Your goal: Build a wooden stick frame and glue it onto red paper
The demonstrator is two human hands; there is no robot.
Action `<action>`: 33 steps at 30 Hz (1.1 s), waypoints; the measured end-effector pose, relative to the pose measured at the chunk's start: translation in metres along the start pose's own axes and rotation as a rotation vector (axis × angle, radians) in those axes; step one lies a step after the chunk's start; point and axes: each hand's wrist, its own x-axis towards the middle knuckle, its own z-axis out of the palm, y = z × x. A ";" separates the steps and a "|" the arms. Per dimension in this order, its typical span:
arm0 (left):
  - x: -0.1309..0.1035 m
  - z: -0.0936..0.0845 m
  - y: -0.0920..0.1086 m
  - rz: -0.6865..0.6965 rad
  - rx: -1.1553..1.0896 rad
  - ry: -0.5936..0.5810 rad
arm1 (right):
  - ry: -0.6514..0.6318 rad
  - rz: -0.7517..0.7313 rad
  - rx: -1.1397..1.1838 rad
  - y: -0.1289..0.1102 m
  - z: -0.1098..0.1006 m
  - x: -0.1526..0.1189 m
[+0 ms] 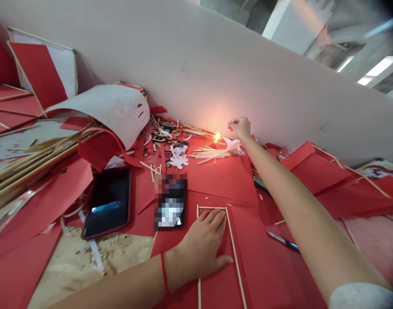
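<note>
The left hand [206,240], flat and grasping nothing, had to steady the stick frame [238,270]; the right hand [240,127], fingers pinched, contents indeterminate, required flame [217,137] clearance.

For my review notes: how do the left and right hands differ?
The left hand lies palm-down over the stick frame; the right hand is raised near the flame. The left hand's fingers are extended; the right hand's are curled in. A red cord circles the left wrist; none shows on the right. Both are bare.
</note>
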 end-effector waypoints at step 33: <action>-0.001 -0.009 0.004 -0.007 0.013 -0.036 | 0.011 -0.030 -0.015 0.006 0.011 -0.003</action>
